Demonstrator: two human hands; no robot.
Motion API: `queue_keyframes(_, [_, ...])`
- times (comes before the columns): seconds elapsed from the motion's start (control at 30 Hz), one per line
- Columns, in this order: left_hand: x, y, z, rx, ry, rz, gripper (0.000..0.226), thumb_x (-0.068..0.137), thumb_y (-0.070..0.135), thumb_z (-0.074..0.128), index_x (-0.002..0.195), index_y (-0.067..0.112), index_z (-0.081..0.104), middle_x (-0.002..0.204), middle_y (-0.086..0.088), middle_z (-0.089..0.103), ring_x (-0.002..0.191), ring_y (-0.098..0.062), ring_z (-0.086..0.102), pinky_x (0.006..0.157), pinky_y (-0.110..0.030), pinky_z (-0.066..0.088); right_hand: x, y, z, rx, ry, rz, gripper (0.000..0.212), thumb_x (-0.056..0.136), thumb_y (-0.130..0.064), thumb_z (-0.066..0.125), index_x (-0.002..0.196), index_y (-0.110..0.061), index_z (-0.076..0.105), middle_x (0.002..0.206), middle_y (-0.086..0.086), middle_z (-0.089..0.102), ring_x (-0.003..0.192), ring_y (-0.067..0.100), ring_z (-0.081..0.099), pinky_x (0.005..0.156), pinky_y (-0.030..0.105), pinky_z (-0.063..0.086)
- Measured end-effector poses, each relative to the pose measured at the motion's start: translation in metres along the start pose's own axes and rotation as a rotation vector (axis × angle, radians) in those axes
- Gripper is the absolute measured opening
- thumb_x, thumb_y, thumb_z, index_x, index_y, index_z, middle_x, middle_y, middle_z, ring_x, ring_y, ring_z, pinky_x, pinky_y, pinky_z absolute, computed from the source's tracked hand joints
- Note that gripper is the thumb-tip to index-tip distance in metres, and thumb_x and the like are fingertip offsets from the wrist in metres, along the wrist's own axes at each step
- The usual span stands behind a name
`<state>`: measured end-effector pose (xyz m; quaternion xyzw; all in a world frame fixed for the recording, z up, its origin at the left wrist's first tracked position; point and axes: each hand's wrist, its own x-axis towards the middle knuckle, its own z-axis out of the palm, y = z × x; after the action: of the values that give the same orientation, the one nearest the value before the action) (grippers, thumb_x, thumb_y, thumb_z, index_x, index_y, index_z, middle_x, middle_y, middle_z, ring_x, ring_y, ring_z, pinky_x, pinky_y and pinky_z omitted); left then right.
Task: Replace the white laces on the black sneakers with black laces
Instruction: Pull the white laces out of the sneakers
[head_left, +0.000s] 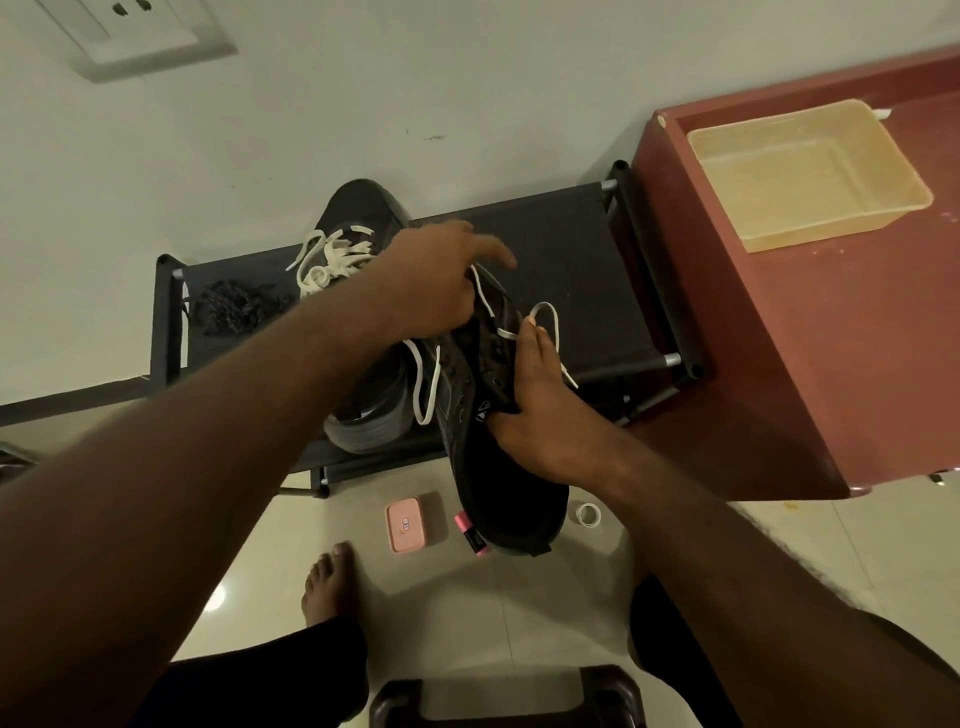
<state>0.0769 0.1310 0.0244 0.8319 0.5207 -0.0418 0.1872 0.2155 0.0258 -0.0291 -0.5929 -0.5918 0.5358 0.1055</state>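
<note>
I hold one black sneaker in the air above the front edge of the dark fabric rack. My right hand grips its upper, a finger stretched along the eyelets under a loop of the white lace. My left hand pinches that lace near the top of the tongue. A loose strand hangs down at the shoe's left side. The second black sneaker lies on the rack behind my left hand, its white laces loose. A heap of black laces lies at the rack's left end.
A dark red table stands to the right with a pale plastic tray on it. On the tiled floor lie a pink box, a pink-and-black tube and a roll of tape. My bare foot and a dark stool are below.
</note>
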Motion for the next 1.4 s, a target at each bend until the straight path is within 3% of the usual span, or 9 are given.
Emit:
queue_keyframes(0.23, [0.007, 0.006, 0.008, 0.268, -0.026, 0.098, 0.02, 0.097, 0.025, 0.054, 0.11, 0.024, 0.069, 0.131, -0.006, 0.053, 0.11, -0.027, 0.057, 0.092, -0.043, 0.049, 0.0, -0.001, -0.001, -0.003, 0.016, 0.003, 0.105, 0.092, -0.011, 0.06, 0.156, -0.016, -0.023, 0.165, -0.001, -0.024, 0.154, 0.019, -0.012, 0.12, 0.033, 0.008])
queue_keyframes(0.4, [0.006, -0.006, 0.016, -0.281, 0.349, -0.295, 0.019, 0.101, 0.013, 0.042, 0.114, 0.01, 0.055, 0.099, -0.013, 0.066, 0.082, -0.028, 0.068, 0.074, -0.047, 0.059, -0.001, 0.0, 0.0, 0.03, 0.015, 0.014, 0.104, 0.093, -0.012, 0.059, 0.156, -0.017, -0.024, 0.165, -0.003, -0.026, 0.154, 0.018, -0.011, 0.124, 0.037, 0.011])
queue_keyframes(0.53, [-0.003, -0.009, 0.015, -0.063, 0.124, -0.073, 0.056, 0.093, 0.008, 0.053, 0.142, 0.034, 0.045, 0.15, -0.01, 0.041, 0.118, -0.029, 0.057, 0.101, -0.037, 0.047, -0.002, -0.001, -0.001, 0.062, 0.023, 0.018, 0.106, 0.093, -0.011, 0.06, 0.155, -0.018, -0.026, 0.164, -0.002, -0.028, 0.155, 0.021, -0.002, 0.117, 0.031, 0.017])
queue_keyframes(0.63, [-0.001, -0.003, 0.012, 0.136, 0.014, 0.077, 0.04, 0.095, 0.021, 0.057, 0.13, 0.039, 0.059, 0.16, -0.004, 0.024, 0.121, -0.032, 0.055, 0.101, -0.047, 0.048, 0.0, 0.0, -0.002, 0.065, 0.027, 0.026, 0.107, 0.092, -0.011, 0.061, 0.154, -0.018, -0.026, 0.164, -0.002, -0.028, 0.154, 0.021, -0.003, 0.114, 0.028, 0.016])
queue_keyframes(0.77, [0.007, 0.001, 0.015, 0.303, 0.028, 0.1, 0.024, 0.099, 0.026, 0.052, 0.116, 0.023, 0.068, 0.134, -0.007, 0.052, 0.11, -0.031, 0.059, 0.09, -0.048, 0.052, 0.0, 0.0, -0.001, 0.063, 0.034, 0.036, 0.108, 0.092, -0.012, 0.061, 0.154, -0.019, -0.027, 0.166, 0.001, -0.022, 0.155, 0.025, 0.004, 0.115, 0.03, 0.019])
queue_keyframes(0.9, [0.01, -0.005, 0.019, -0.081, 0.325, -0.166, 0.018, 0.1, 0.013, 0.045, 0.113, 0.013, 0.058, 0.099, -0.007, 0.064, 0.086, -0.026, 0.066, 0.079, -0.043, 0.057, -0.001, -0.001, -0.002, 0.071, 0.042, 0.041, 0.11, 0.092, -0.014, 0.062, 0.153, -0.022, -0.029, 0.167, 0.003, 0.002, 0.151, 0.026, 0.021, 0.119, 0.04, 0.03])
queue_keyframes(1.13, [0.006, -0.006, 0.006, 0.111, -0.097, 0.1, 0.039, 0.093, 0.016, 0.056, 0.124, 0.037, 0.064, 0.155, -0.003, 0.034, 0.129, -0.025, 0.049, 0.109, -0.042, 0.04, 0.002, 0.0, -0.003, 0.077, 0.044, 0.044, 0.112, 0.091, -0.016, 0.063, 0.152, -0.024, -0.03, 0.167, 0.004, 0.008, 0.149, 0.025, 0.024, 0.117, 0.041, 0.033])
queue_keyframes(1.27, [0.013, -0.004, 0.013, 0.2, -0.045, 0.098, 0.019, 0.095, 0.022, 0.056, 0.108, 0.026, 0.069, 0.128, -0.004, 0.056, 0.111, -0.025, 0.058, 0.091, -0.044, 0.049, 0.003, 0.0, -0.001, 0.061, 0.059, 0.039, 0.112, 0.09, -0.014, 0.063, 0.153, -0.022, -0.029, 0.166, 0.003, 0.008, 0.149, 0.024, 0.023, 0.117, 0.04, 0.032])
queue_keyframes(1.4, [0.015, -0.004, 0.015, -0.388, 0.325, -0.25, 0.015, 0.1, 0.016, 0.05, 0.113, 0.016, 0.06, 0.107, -0.003, 0.064, 0.074, -0.018, 0.071, 0.063, -0.032, 0.06, 0.002, 0.001, -0.002, 0.051, 0.065, 0.034, 0.111, 0.091, -0.015, 0.063, 0.154, -0.02, -0.028, 0.167, 0.005, 0.006, 0.153, 0.024, 0.015, 0.121, 0.04, 0.026])
